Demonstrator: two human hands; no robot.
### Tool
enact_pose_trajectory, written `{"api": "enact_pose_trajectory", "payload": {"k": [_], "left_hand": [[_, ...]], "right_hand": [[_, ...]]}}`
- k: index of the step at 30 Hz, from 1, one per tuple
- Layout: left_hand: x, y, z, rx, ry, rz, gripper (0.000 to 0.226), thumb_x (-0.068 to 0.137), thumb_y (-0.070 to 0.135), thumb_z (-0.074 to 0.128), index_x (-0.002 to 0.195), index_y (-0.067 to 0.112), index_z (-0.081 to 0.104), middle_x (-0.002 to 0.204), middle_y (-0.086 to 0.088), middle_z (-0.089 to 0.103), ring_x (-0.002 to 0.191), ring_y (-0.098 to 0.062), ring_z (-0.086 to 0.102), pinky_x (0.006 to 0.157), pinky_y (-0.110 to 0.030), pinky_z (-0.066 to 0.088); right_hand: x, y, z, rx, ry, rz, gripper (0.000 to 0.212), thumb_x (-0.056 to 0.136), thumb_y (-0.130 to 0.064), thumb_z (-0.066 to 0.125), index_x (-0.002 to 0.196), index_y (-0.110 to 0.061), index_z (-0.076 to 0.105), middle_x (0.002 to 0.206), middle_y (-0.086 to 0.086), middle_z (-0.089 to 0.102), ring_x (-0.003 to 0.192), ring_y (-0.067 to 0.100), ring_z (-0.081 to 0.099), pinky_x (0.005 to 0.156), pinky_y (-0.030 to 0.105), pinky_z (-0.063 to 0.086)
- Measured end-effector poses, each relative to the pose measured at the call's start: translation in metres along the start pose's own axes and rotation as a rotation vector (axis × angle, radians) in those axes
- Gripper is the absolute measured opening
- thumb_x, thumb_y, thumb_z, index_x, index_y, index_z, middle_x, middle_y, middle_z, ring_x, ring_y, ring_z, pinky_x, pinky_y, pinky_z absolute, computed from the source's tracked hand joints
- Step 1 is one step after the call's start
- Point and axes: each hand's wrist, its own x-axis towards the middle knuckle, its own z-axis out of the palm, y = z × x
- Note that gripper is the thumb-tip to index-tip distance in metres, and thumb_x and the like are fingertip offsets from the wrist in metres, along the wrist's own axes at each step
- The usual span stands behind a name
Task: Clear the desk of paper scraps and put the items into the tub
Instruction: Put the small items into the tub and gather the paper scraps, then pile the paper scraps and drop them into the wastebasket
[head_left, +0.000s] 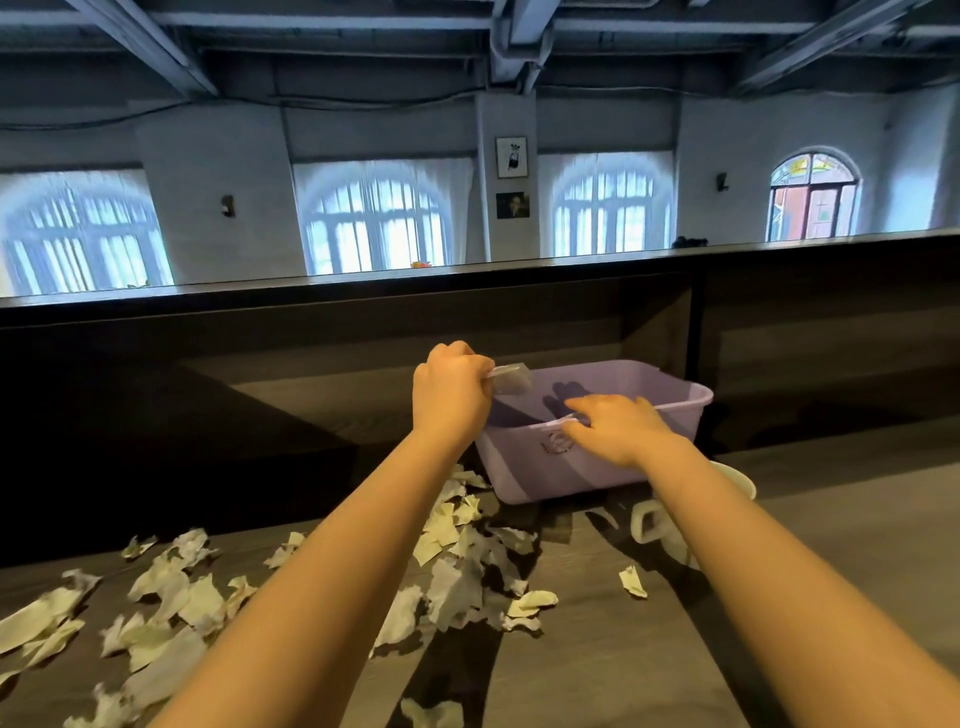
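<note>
Over the purple tub, my left grip is clamped on a small pale piece, which juts to the right of that grip, above the tub's far-left corner. Whether it is paper or clear plastic is too blurred to tell. To the right of it and nearer me, my right grip has its fingers bent down onto the tub's near rim. I cannot tell whether it pinches a scrap there or only touches the rim. What shows of the tub's inside beyond both grips looks bare, though the arms hide part of it. I judge the step in hand to be the drop of a first piece into the tub, with the clearing barely begun. Torn paper scraps lie thick on the bench below and left of the left grip, some up against the tub's near wall. A white handled vessel sits under the right forearm, just beside the tub. The next move calls for letting the pale piece fall inside the rim, not past the corner. After that, the light, scattered scraps need gathering in bunches.
</note>
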Motion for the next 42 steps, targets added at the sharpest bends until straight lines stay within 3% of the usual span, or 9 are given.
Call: {"api": "enact_pose_trajectory", "payload": {"k": [4,6,9,11,18,22,28,35,42], "left_hand": [[0.011,0.016,0.02,0.133,-0.109,0.053,0.024,0.091,0.021,0.055,0.114,0.02,0.065,0.119,-0.005,0.057,0.113,-0.024,0.047,0.091,-0.037,0.043],[0.014,0.021,0.03,0.177,-0.261,0.035,0.029,0.092,0.024,0.052,0.12,0.02,0.059,0.127,-0.007,0.053,0.12,-0.027,0.042,0.096,-0.042,0.038],[0.012,0.025,0.041,0.074,-0.586,-0.069,0.049,0.097,0.043,0.032,0.141,0.022,0.035,0.149,-0.009,0.033,0.138,-0.032,0.025,0.109,-0.054,0.022],[0.008,0.025,0.043,0.034,-0.674,-0.092,0.06,0.096,0.054,0.024,0.148,0.024,0.02,0.156,-0.007,0.02,0.144,-0.032,0.014,0.113,-0.057,0.013],[-0.006,0.005,0.019,0.025,-0.616,-0.055,0.056,0.097,0.048,0.032,0.146,0.024,0.025,0.156,-0.004,0.02,0.146,-0.027,0.01,0.115,-0.056,0.013],[-0.023,-0.009,-0.003,0.048,-0.56,-0.046,0.054,0.097,0.048,0.031,0.145,0.023,0.029,0.156,-0.002,0.021,0.146,-0.026,0.01,0.115,-0.056,0.015],[-0.066,-0.028,-0.04,0.049,-0.486,-0.089,0.052,0.098,0.044,0.033,0.144,0.021,0.033,0.155,-0.002,0.024,0.146,-0.023,0.012,0.115,-0.054,0.017],[-0.152,-0.064,-0.078,-0.087,-0.429,-0.172,0.043,0.099,0.035,0.036,0.14,0.021,0.04,0.153,-0.001,0.03,0.145,-0.02,0.015,0.117,-0.049,0.02],[-0.243,-0.093,-0.09,-0.174,-0.474,-0.261,0.043,0.099,0.031,0.038,0.139,0.017,0.042,0.152,-0.004,0.031,0.144,-0.019,0.02,0.117,-0.039,0.018]], "right_hand": [[-0.005,0.005,-0.001,-0.019,-0.035,-0.009,0.052,0.093,-0.038,0.047,0.142,-0.022,0.038,0.144,0.005,0.045,0.13,0.027,0.043,0.111,0.042,0.028],[-0.005,0.007,-0.001,-0.019,-0.033,-0.015,0.056,0.09,-0.034,0.052,0.143,-0.022,0.036,0.145,0.005,0.044,0.131,0.026,0.042,0.112,0.042,0.024],[-0.005,0.006,0.001,-0.015,-0.052,-0.009,0.065,0.087,-0.033,0.055,0.146,-0.022,0.03,0.148,0.004,0.039,0.136,0.025,0.035,0.115,0.044,0.017],[-0.005,0.006,0.001,-0.013,-0.066,-0.004,0.069,0.087,-0.034,0.056,0.148,-0.022,0.026,0.152,0.003,0.033,0.139,0.024,0.03,0.116,0.045,0.014],[-0.015,-0.002,-0.004,0.085,-0.016,-0.025,0.068,0.087,-0.032,0.058,0.147,-0.023,0.027,0.151,0.001,0.034,0.139,0.022,0.031,0.116,0.047,0.014],[-0.028,-0.023,-0.006,0.173,0.077,-0.072,0.045,0.089,-0.028,0.058,0.132,-0.026,0.046,0.136,0.0,0.052,0.125,0.023,0.047,0.108,0.044,0.031],[-0.068,-0.068,-0.004,0.269,0.104,-0.062,0.048,0.092,-0.023,0.053,0.139,-0.023,0.042,0.132,0.006,0.055,0.115,0.025,0.055,0.095,0.037,0.047],[-0.14,-0.121,0.006,0.344,0.049,-0.169,0.044,0.095,-0.033,0.049,0.138,-0.024,0.044,0.135,0.004,0.054,0.118,0.022,0.053,0.09,0.034,0.046],[-0.209,-0.152,0.04,0.38,-0.128,-0.211,0.059,0.091,-0.05,0.049,0.143,-0.025,0.036,0.148,-0.003,0.04,0.133,0.017,0.04,0.107,0.036,0.038]]}}
